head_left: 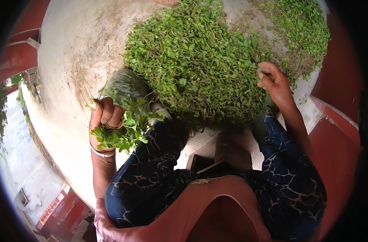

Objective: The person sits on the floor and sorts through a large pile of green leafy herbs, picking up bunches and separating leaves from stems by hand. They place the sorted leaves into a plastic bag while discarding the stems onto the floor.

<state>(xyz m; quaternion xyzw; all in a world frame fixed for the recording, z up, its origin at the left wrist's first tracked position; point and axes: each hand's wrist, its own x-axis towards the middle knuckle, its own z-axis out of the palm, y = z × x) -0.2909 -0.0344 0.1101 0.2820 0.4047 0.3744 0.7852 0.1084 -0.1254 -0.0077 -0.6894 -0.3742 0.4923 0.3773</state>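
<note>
While the left hand [105, 121] squeezes a small bunch of green leaves [125, 131] at middle left, the right hand [274, 82] picks with pinched fingers at the big leaf pile [196, 60] at upper middle.

Two heaps of greens [200, 60], one held bunch [123, 129], one plastic bag [125, 86]

The large heap of green leafy herbs [196, 60] lies on the pale round concrete platform [79, 52], far centre. A smaller scattered patch of green leaves [301, 28] lies to its right. The low wooden stool [216, 155] sits nearest, below the heap.
</note>
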